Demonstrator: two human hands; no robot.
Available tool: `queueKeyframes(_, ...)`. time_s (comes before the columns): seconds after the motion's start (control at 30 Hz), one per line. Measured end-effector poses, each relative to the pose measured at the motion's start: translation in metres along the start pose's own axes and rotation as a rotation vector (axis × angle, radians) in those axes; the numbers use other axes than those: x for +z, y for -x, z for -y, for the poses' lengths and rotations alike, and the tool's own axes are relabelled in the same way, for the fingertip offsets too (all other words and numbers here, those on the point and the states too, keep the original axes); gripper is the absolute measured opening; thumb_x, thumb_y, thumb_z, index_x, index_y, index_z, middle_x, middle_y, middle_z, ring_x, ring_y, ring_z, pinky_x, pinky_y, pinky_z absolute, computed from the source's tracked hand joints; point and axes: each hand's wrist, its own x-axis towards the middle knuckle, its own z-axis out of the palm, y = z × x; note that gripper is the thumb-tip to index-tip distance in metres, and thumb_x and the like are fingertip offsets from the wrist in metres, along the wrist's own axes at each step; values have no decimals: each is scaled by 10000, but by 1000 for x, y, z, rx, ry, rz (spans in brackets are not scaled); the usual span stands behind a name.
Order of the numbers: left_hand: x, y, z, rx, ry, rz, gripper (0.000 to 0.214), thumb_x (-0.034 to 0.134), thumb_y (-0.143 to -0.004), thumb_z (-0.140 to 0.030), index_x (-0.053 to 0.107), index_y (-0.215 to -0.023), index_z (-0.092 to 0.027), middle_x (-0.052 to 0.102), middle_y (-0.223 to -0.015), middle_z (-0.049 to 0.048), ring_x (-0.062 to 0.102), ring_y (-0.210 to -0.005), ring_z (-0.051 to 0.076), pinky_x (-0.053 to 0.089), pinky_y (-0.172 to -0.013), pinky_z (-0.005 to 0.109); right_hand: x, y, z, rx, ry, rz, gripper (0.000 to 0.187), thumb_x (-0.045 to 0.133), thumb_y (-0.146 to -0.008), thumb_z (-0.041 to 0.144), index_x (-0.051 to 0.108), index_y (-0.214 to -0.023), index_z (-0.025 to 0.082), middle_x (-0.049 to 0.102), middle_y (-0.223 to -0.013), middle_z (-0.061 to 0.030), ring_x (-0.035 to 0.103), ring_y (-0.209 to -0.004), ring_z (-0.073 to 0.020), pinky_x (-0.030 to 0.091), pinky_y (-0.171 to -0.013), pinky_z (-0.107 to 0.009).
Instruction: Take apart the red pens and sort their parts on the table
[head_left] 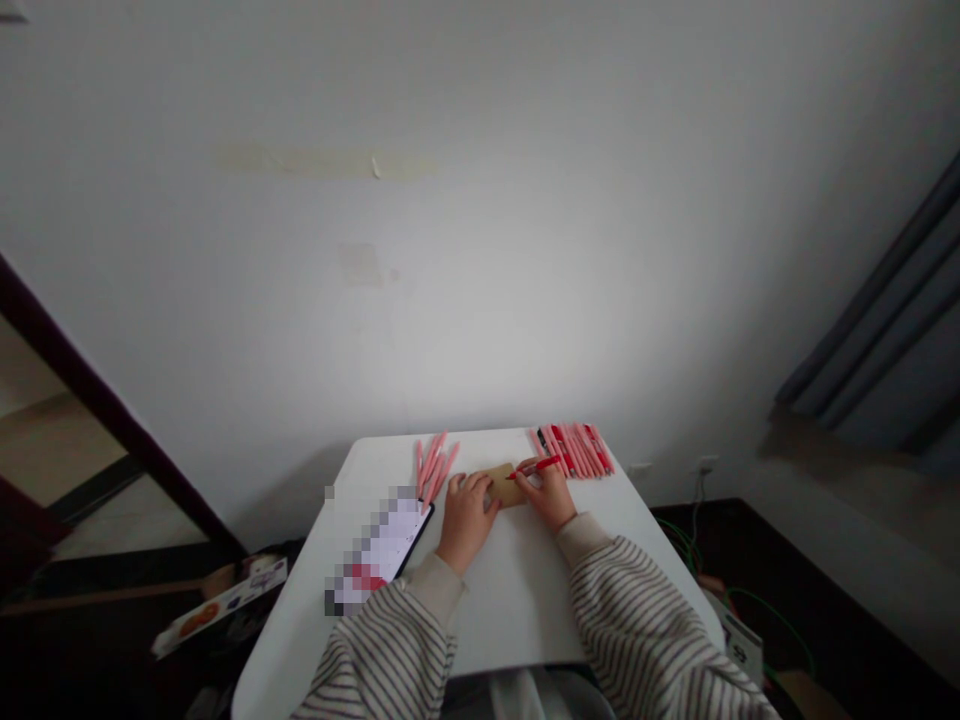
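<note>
My right hand (553,497) is closed around a red pen (541,466). The pen leans with its tip on or just above a small brown paper pad (510,488), whose right end is partly under that hand. Over the pad's left end rests my left hand (466,512), fingers apart and slightly bent, pressing on the paper. To the left of that hand, a loose bunch of pink pens (435,465) lies on the white table. A phone (386,545) with a lit, partly blurred-out screen lies below the bunch.
More pink and red pens (574,450) lie side by side at the back right of the white table (517,590). The table's back edge meets a pale wall (487,250). Green cables (682,545) and boxes are on the floor at right. A dark curtain (892,370) hangs there.
</note>
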Motion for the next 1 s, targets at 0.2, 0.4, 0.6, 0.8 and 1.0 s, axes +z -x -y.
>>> queueKeyframes(0.2, 0, 0, 2, 28, 3, 3, 298, 610, -782, -250, 632, -1077, -216, 642, -1155, 45, 492, -1101, 236, 377, -1008, 445, -1, 0, 6, -26, 66, 36, 85, 580, -758, 248, 642, -737, 195, 666, -806, -57, 602, -821, -202, 476, -815, -360)
queueKeyframes(0.4, -1, 0, -1, 19, 5, 1, 306, 619, -776, -248, 638, -1079, -214, 647, -1142, 40, 483, -1110, 234, 382, -1017, 435, 2, 0, 3, -33, 101, 75, 97, 556, -772, 228, 643, -783, 187, 653, -808, -51, 584, -845, -196, 460, -836, -345)
queueKeyframes(0.6, -2, 0, -1, 22, 1, 2, 292, 610, -784, -252, 641, -1074, -225, 641, -1147, 44, 492, -1114, 233, 383, -1017, 446, 3, 0, 3, -34, 120, 79, 74, 560, -752, 200, 627, -776, 180, 643, -815, -54, 576, -861, -196, 456, -848, -342)
queueKeyframes(0.8, -3, -1, -3, 6, 14, 25, 297, 604, -788, -253, 636, -1081, -222, 637, -1156, 41, 482, -1114, 237, 376, -1022, 448, 5, 0, -1, -27, 97, 35, 72, 553, -756, 225, 614, -768, 188, 636, -824, -60, 571, -861, -201, 469, -832, -353)
queueKeyframes(1.0, -4, -1, -3, 4, 13, 18, 292, 596, -794, -243, 634, -1083, -232, 635, -1153, 45, 482, -1123, 232, 375, -1019, 453, 5, 0, -3, -53, 77, 20, 74, 553, -764, 249, 596, -738, 194, 634, -796, -57, 579, -835, -197, 476, -813, -353)
